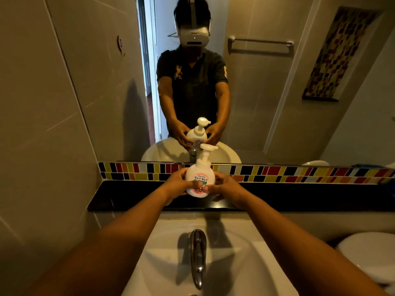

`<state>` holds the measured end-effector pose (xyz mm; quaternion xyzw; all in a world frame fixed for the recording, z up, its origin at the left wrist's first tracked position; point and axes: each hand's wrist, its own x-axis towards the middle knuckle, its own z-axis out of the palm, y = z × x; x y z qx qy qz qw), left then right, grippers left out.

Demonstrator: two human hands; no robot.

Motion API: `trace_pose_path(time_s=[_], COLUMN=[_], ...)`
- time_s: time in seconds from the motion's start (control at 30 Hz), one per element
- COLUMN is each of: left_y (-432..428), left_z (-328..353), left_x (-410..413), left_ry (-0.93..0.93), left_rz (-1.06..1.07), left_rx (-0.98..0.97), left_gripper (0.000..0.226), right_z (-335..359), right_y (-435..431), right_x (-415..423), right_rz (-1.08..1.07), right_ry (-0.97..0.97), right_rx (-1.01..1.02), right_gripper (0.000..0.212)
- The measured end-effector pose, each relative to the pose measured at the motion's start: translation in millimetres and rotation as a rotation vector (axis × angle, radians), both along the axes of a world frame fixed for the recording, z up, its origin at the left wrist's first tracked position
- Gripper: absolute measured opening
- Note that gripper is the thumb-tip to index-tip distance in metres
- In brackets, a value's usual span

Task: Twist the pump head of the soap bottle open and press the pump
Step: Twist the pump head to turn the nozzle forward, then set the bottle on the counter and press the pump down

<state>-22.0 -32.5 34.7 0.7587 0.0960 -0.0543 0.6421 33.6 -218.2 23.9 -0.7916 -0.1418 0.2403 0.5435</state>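
A round white soap bottle (pixel 199 178) with a pink and green label stands upright on the black ledge (pixel 132 199) below the mirror. Its white pump head (pixel 208 148) sits raised on its stem, with the nozzle pointing right. My left hand (pixel 178 185) wraps the bottle's left side, thumb across the lower label. My right hand (pixel 226 186) cups the right side, fingers against the bottle's base. Neither hand touches the pump head. The mirror repeats the bottle and both hands from behind.
A chrome tap (pixel 198 255) juts over the white basin (pixel 245 270) just below the ledge. A strip of coloured tiles (pixel 299 173) runs under the mirror. A white toilet lid (pixel 367 251) shows at the right. Beige wall tiles close in on the left.
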Motion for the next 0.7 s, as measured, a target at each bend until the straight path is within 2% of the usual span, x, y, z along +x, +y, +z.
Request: trace_pose_path(time_s=[0.2,0.37,0.7], left_y=[7.5,12.8,15.7], left_z=[-19.2,-39.9,-65.3], left_x=[13.6,29.2,53.3], left_ry=[0.016,0.016,0.029], left_rz=[-0.075,-0.031,0.007], left_rx=[0.096,0.173,0.18], left_gripper=[0.066,0.066,0.067], right_z=[-23.1,-48.8,-72.3], right_y=[8.5,16.9,21.0], right_x=[17.3,33.7,52.4], right_rz=[-0.009,-0.048,-0.055], right_ry=[-0.013,-0.038,-0.1], right_rx=[-0.044,-0.091,-0.079], right_gripper=[0.061,0.065,0.064])
